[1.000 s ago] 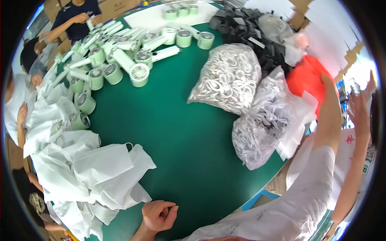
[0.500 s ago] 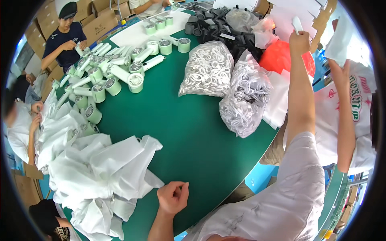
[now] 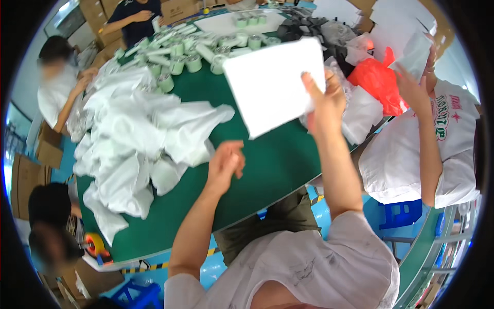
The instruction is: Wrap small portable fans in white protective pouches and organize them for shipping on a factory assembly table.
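Note:
My right hand [image 3: 327, 100] pinches a flat white rectangular piece [image 3: 272, 85] by its right side, thumb on top. The piece looks like an empty bag, though blur hides its kind, and it is tilted above the table. My left hand [image 3: 226, 164] hovers left of and below it, holding nothing, with the index finger stretched out and the others loosely bent. Beside that hand lies a heap of white bags [image 3: 134, 123], with rounded shapes inside some. Behind the heap, several pale green handheld fans [image 3: 193, 63] lie in a pile.
The green table [image 3: 272, 175] curves around in front of me. Black parts [image 3: 303, 26] and a red plastic bag [image 3: 378, 82] lie at the back right. At right a co-worker's hand [image 3: 411, 90] holds a whitish bag. A tape dispenser [image 3: 96, 246] sits at the near left edge.
My right hand has come from the far right toward the table's middle, bringing the white piece. My left hand has loosened from a closed shape. The view has shifted.

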### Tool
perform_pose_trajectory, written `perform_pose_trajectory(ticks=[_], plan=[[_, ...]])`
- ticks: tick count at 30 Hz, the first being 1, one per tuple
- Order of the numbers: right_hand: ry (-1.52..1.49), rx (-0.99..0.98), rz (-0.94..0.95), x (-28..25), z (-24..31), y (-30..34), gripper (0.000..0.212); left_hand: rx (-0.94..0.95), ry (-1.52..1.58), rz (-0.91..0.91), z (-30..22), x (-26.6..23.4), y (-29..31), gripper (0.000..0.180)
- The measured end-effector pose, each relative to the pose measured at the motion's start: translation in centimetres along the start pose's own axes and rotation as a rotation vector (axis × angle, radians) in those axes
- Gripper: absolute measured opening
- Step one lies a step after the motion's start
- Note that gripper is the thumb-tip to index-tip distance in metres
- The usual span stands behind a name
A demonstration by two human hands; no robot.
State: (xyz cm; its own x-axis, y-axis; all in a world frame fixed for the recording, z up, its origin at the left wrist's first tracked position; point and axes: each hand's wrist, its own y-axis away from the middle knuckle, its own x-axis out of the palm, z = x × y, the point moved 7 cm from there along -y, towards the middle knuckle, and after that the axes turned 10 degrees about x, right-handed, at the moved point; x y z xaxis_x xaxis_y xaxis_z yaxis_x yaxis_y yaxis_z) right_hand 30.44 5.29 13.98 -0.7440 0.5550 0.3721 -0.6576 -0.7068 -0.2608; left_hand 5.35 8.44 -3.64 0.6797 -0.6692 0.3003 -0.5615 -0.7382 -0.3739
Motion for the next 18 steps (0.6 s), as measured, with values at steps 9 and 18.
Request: perform_pose_trajectory(ticks=[9,18], plan=[[0.205,0.239,0.223,-2.8,-6.9,15.5,0.037,-0.116,0.242,-0.438,-6.2,3.4,6.8,0.061],[0.625,-0.415,0.852,1.6,1.5,17.7,0.045,-0.098,0.083,-0.508,-8.4,4.4,14.6,0.038]])
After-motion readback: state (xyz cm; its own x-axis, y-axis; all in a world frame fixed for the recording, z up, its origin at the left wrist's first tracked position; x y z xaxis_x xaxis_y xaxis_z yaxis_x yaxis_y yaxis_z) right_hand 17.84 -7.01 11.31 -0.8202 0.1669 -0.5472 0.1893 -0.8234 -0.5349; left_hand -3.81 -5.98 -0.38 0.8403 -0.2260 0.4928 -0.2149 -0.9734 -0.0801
